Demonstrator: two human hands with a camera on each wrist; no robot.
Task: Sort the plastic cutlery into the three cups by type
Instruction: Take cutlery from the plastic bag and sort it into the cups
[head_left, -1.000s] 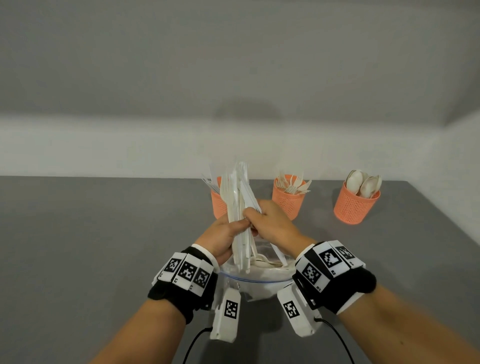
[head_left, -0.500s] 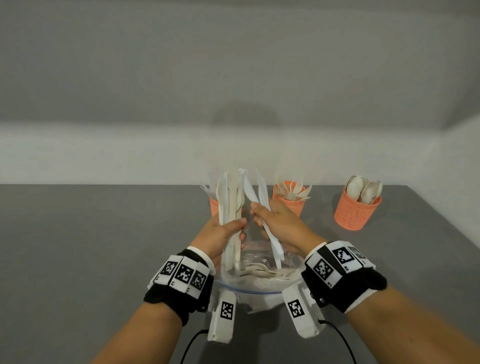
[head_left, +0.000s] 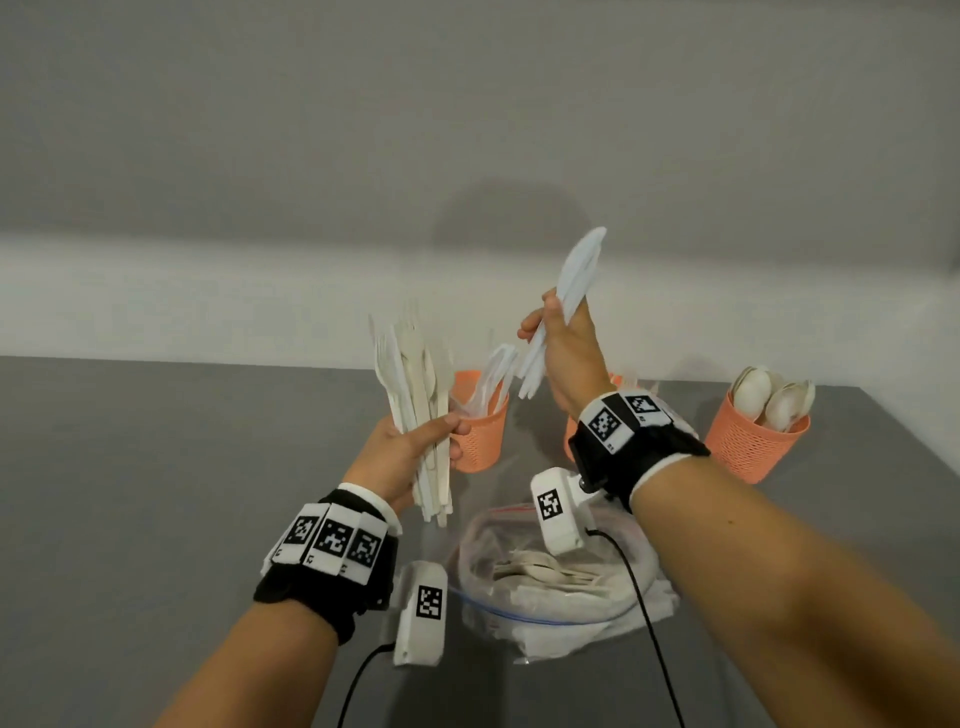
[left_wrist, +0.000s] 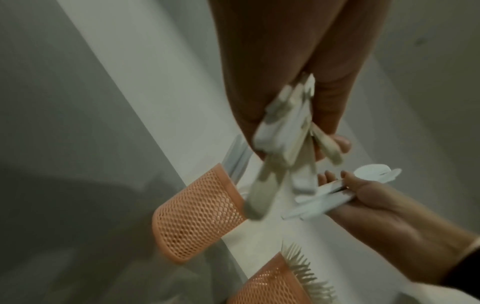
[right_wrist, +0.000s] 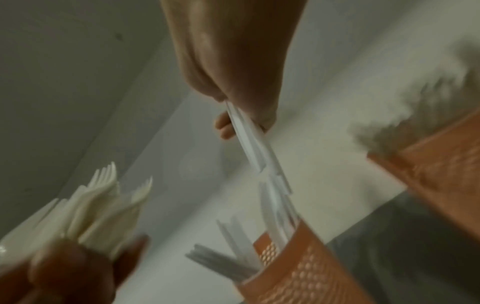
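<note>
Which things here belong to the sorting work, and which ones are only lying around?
Belong to the job:
- knives gripped by the right hand
- mixed cutlery bundle gripped by the left hand
- knife cup
- fork cup
- spoon cup
- plastic bag holding more cutlery

Just there:
- grey table
- wrist camera cables

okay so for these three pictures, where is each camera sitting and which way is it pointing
Head: worn on the head, facing forward and down at the table; shows both forearms, left hand and right hand.
Left wrist: looks along the left hand at its bundle of cutlery.
Right wrist: looks along the right hand at its knives.
Shared: all three show the knife cup.
</note>
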